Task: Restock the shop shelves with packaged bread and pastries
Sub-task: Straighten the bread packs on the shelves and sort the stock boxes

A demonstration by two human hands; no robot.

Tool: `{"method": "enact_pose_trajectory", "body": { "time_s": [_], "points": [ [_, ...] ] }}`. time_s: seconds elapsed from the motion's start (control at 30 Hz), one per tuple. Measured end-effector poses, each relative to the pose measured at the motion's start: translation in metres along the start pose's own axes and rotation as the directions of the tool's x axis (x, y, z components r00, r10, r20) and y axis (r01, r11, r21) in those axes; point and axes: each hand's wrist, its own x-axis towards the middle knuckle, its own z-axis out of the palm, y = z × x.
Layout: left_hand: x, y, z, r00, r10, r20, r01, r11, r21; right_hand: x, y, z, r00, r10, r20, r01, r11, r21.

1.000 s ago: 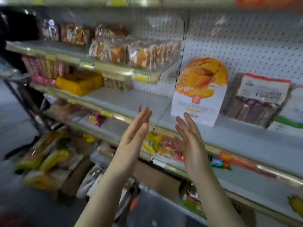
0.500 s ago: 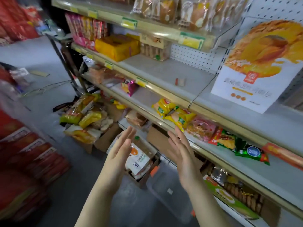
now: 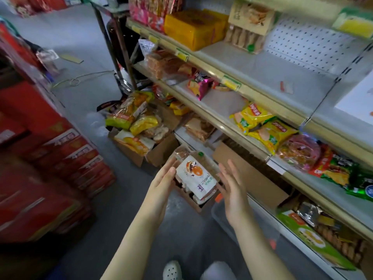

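A white pastry packet [image 3: 198, 178] with an orange picture stands in an open cardboard box [image 3: 196, 201] on the floor by the shelf foot. My left hand [image 3: 163, 181] hovers at the packet's left side and my right hand [image 3: 232, 188] at its right side. Both have straight fingers and hold nothing. A second box [image 3: 141, 150] further back is heaped with bread packets [image 3: 139, 118]. On the shelves [image 3: 238, 130] to the right lie yellow crisp bags [image 3: 262, 128] and a yellow box [image 3: 193, 27].
Stacked red cartons [image 3: 50, 158] line the left of the grey floor aisle. A clear plastic bin [image 3: 238, 221] sits under my right hand. A metal rack leg [image 3: 121, 55] and a cable [image 3: 80, 77] lie further back. My shoe [image 3: 171, 269] shows at the bottom.
The view has dropped from the upper shelves to the floor. Both hands have lowered from the boxed pastry on the shelf to either side of the white packet in the box.
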Motion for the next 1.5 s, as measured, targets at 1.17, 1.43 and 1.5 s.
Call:
{"method": "enact_pose_trajectory", "body": {
  "time_s": [1.17, 1.43, 1.5],
  "points": [
    [0.364, -0.336, -0.08, 0.558, -0.804, -0.206, 0.82, 0.573, -0.014, 0.339, 0.301, -0.066, 0.769, 0.497, -0.403, -0.548, 0.836, -0.014],
    [0.407, -0.434, -0.075, 0.456, -0.881, -0.128, 0.876, 0.469, -0.111, 0.39, 0.382, -0.097, 0.668, 0.508, -0.544, -0.626, 0.779, -0.042],
    [0.409, -0.451, -0.073, 0.417, -0.901, -0.122, 0.886, 0.433, -0.168, 0.399, 0.392, -0.103, 0.637, 0.524, -0.565, -0.637, 0.77, -0.004]
  ]
}}
